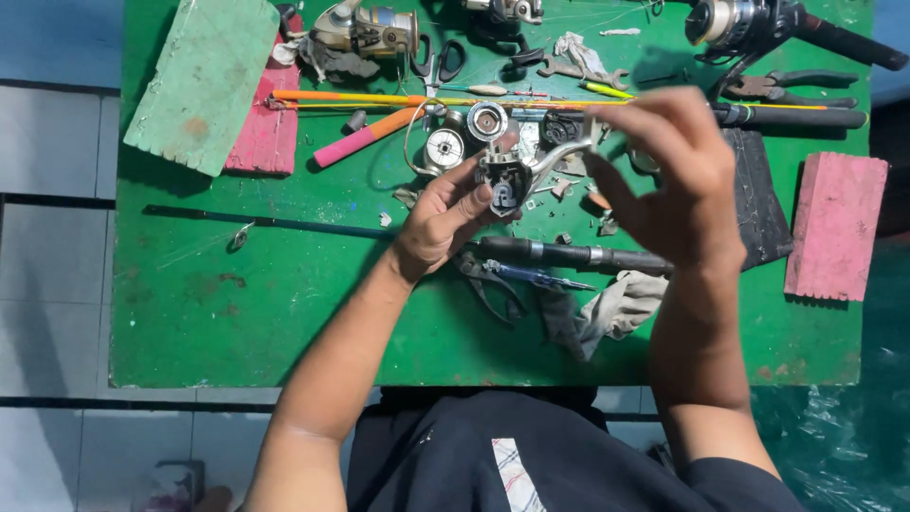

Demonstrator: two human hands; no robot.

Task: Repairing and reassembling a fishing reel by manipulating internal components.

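My left hand (444,220) grips a grey fishing reel body (507,175) above the middle of a green table (237,303), thumb pressed on its side. My right hand (668,171) hovers just right of the reel, its fingers curled at the reel's silver arm (569,152); whether they pinch it is hard to tell. A silver spool (444,147) and a round metal part (486,121) lie just behind the reel.
A black rod (569,254), pliers (531,277) and a grey rag (616,305) lie under my hands. Further back are other reels (365,30), yellow and pink rods (365,136), scissors (445,59). A green board (204,81) and pink blocks (834,226) flank the table.
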